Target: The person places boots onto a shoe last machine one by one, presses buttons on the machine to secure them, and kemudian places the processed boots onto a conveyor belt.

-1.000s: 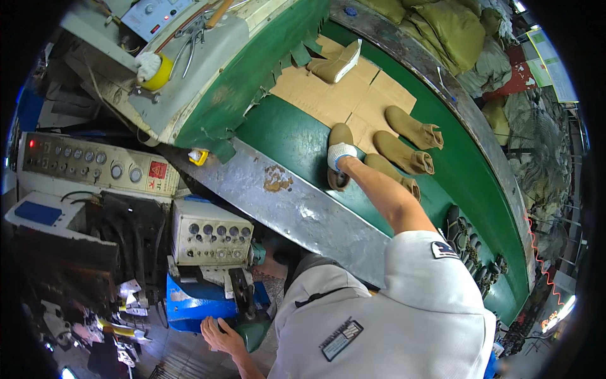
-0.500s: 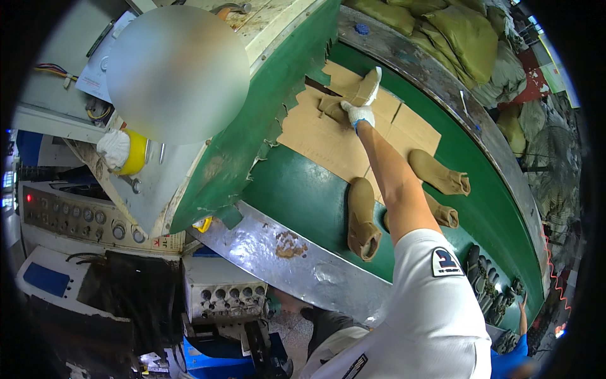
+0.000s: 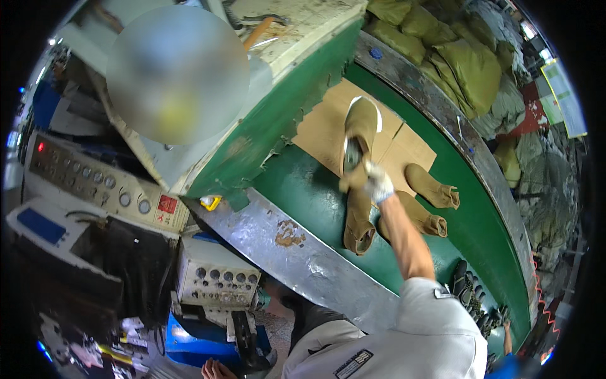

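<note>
Right hand [image 3: 379,182], white-gloved: grip closed on the upper end of a tan boot [image 3: 361,126] with a white sole edge. Boot is over the cardboard [image 3: 413,148], toe away from the wearer; contact with the cardboard cannot be told. Status: one boot in hand, handling judged to be under way. Not in hand: a second tan boot [image 3: 358,221] on the green surface [image 3: 278,180], just below the held one, and two more, upper boot [image 3: 431,186] and lower boot [image 3: 413,211], to its right; no white edge seen on these three. Left hand [image 3: 216,369], bare, near the blue machine base [image 3: 196,341], cut by the lower edge; its grip cannot be told.
</note>
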The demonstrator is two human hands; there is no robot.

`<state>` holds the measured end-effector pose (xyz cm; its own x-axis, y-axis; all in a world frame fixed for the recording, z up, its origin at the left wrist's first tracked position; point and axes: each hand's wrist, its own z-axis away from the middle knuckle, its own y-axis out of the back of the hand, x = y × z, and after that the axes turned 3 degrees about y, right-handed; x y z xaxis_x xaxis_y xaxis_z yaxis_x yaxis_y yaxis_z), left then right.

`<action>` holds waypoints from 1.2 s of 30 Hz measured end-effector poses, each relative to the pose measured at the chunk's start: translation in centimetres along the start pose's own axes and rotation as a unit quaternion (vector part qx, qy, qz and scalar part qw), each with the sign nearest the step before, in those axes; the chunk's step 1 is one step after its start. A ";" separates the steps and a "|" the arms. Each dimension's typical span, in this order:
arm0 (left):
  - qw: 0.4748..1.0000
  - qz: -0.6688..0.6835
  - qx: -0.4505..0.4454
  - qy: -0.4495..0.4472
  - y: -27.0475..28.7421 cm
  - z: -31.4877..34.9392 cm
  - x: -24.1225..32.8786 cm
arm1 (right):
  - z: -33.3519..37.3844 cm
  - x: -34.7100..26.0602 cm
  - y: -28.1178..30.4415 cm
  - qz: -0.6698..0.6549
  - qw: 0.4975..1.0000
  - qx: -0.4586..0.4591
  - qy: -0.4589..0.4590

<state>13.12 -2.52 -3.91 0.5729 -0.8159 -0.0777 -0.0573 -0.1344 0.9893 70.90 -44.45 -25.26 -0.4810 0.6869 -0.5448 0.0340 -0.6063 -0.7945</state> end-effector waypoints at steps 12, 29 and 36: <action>0.712 0.688 -0.032 0.135 4.6 -12.5 2.7 | 23.0 25.1 -29.6 0.131 0.971 -0.008 -0.199; 0.550 0.724 0.195 0.367 4.1 -8.0 -16.0 | 30.6 37.2 -46.1 0.196 0.844 -0.225 -0.446; 0.650 0.591 0.349 0.326 1.0 -8.5 -21.5 | 32.6 40.5 -51.0 0.245 0.832 -0.314 -0.386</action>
<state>7.67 19.67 -0.23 0.0023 -0.1997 0.9799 -0.9992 -0.0387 -0.0056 21.15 1.29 1.95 -0.6865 -0.1900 -0.7019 0.7256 -0.2428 -0.6439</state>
